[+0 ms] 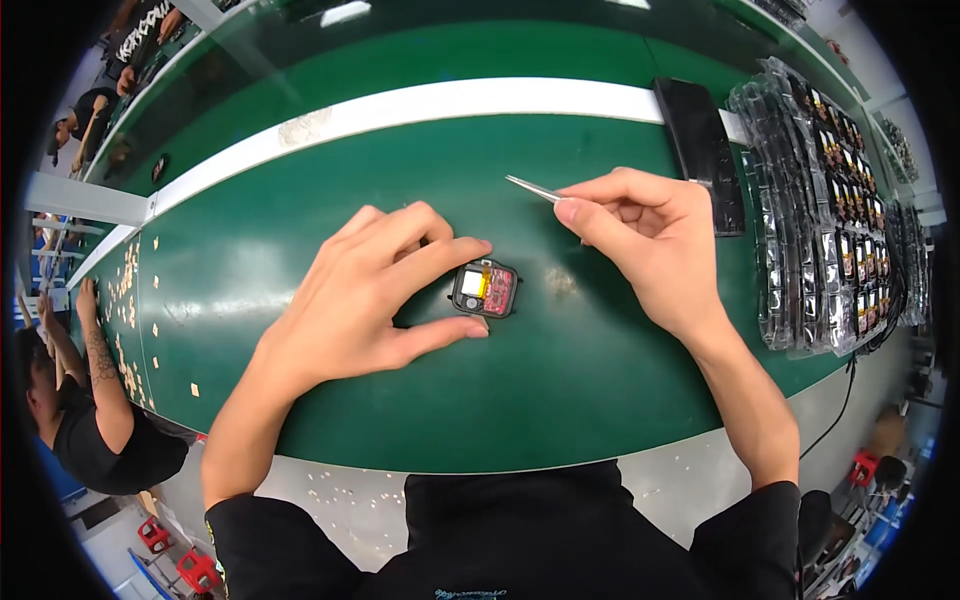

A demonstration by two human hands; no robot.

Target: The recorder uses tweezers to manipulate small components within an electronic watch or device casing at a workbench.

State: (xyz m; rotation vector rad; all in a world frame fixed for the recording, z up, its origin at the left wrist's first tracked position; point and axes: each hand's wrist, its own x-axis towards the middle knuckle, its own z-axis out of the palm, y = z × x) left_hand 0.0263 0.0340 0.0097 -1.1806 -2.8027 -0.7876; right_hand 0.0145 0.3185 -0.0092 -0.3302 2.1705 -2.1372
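Observation:
An opened smartwatch case (pixel 498 290) lies on the green tabletop, a black square frame with a white-and-yellow part and a red circuit board showing inside. My left hand (pixel 375 285) holds it in place, forefinger at its far edge and thumb at its near edge. Up and to the right, my right hand (pixel 650 230) pinches a pair of metal tweezers (pixel 535 188). Their tips point left, in the air, apart from the case.
Stacked clear plastic trays (pixel 840 210) of similar small parts stand at the right, beside a long black bin (pixel 700 150). A white rail (pixel 420 103) crosses behind. Small pale pieces (pixel 125 310) litter the left end, where a co-worker (pixel 105 420) sits.

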